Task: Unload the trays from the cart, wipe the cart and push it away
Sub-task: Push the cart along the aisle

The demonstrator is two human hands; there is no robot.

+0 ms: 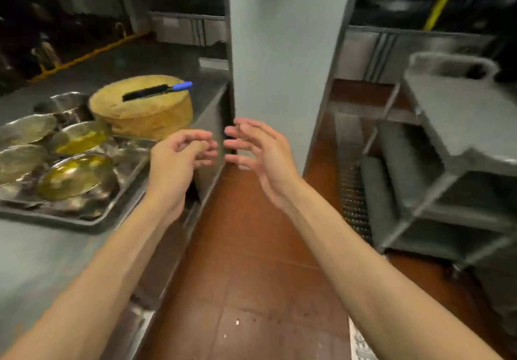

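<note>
Mid-frame, left hand (pixel 179 158) w/ fingers loosely curled, right hand (pixel 260 152) w/ fingers spread & relaxed, fingertips nearly meeting, both holding nothing, raised over red-brown tiled floor (pixel 251 261). Lower left: rectangular shiny metal tray (pixel 112 219) on steel counter (pixel 42 261), filled w/ round metal plates (pixel 75 176), some smeared w/ yellow oily residue. Just behind tray: thick round wooden chopping block (pixel 140 113), rough-grained, w/ dark cleaver (pixel 156 91), blue handle, lying flat on top. Centre: smooth grey pillar (pixel 279 52). Right side: grey multi-shelf steel cart (pixel 447 141), well apart from hands, top shelf bare, blurred.
</note>
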